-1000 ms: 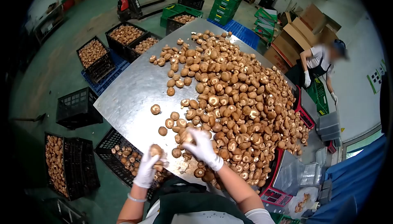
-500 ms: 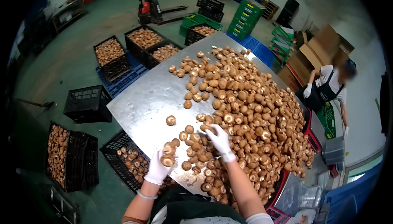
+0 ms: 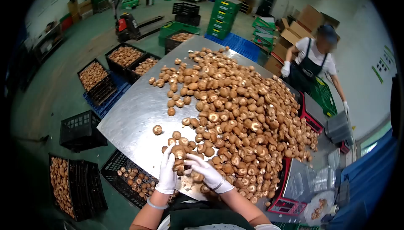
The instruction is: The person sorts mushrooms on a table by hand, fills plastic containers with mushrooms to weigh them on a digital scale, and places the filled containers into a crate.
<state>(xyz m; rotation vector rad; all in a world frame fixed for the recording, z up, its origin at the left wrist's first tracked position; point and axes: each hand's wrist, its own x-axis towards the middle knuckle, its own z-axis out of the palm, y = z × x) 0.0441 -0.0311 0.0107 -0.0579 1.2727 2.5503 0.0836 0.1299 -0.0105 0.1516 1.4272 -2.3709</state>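
My left hand, in a white glove, is closed around several brown mushrooms at the front edge of the metal table. From the right, my right hand, also gloved, reaches toward the same cluster with its fingers curled. A mushroom sits under its fingers, partly hidden by them. Beside both hands spreads a large heap of mushrooms, some with pale stems upward. One single mushroom lies apart on the bare metal to the left.
Below the table's left edge stands a black crate partly filled with mushrooms. More mushroom crates stand on a blue pallet beyond. Red scales and clear plastic trays line the right side. A co-worker stands at the far right.
My right hand has moved from the heap toward my left hand, and the two are now close together around mushrooms. The view has shifted; the co-worker appears more upright.
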